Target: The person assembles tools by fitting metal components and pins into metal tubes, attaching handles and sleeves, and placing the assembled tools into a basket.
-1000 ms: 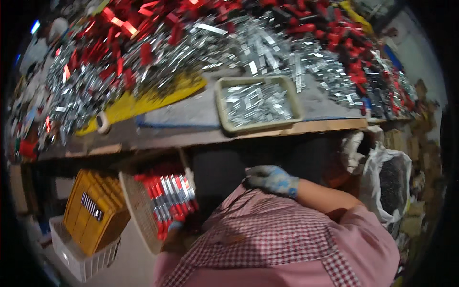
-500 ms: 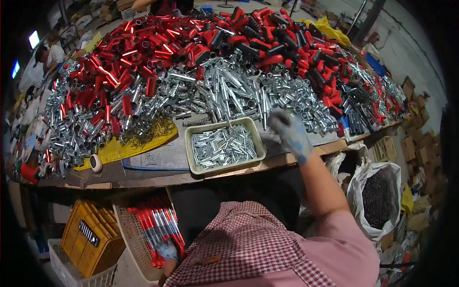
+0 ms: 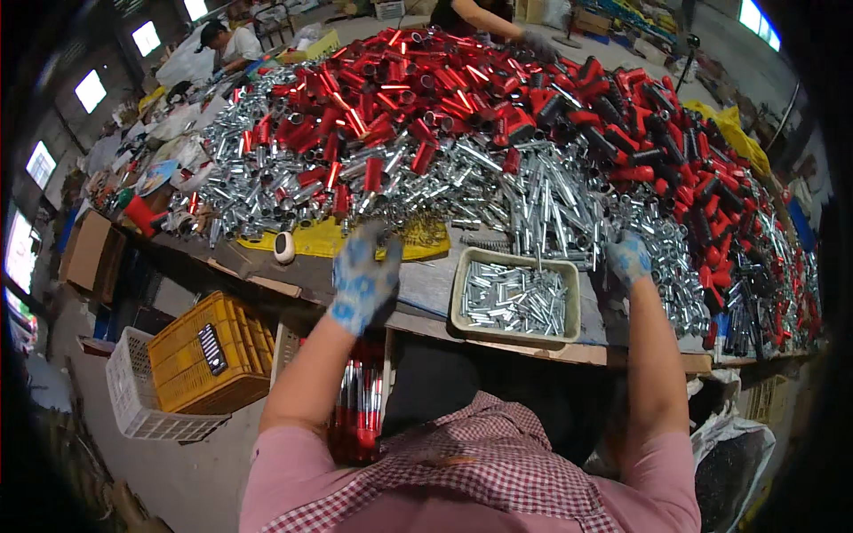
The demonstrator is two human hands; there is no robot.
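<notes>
My left hand (image 3: 362, 274), in a blue-and-white patterned glove, is over the front of the workbench by a yellow cloth (image 3: 306, 238). Its thumb stands apart from the other fingers, and no part shows between them. Beside it on the cloth lies a tangle of thin dark wire pieces (image 3: 428, 234). My right hand (image 3: 629, 258), gloved alike, reaches to the edge of a heap of short silver metal tubes (image 3: 653, 233); its fingertips are hard to make out. Between my hands stands a cream plastic tray (image 3: 458, 306) holding small silver pins (image 3: 515, 298).
Red tubes (image 3: 391, 89) and red-and-black handles (image 3: 640, 133) are heaped behind. Long silver rods (image 3: 549, 191) lie beyond the tray. Below the bench are a crate of red-and-silver assembled pieces (image 3: 358, 391), a yellow crate (image 3: 191, 351) and a white sack (image 3: 733, 444). Another person's hand (image 3: 538, 43) is across the heap.
My left hand has come up from the crate of red-and-silver pieces to the bench. My right hand stays beside the tray's right side. The view has swung left and up.
</notes>
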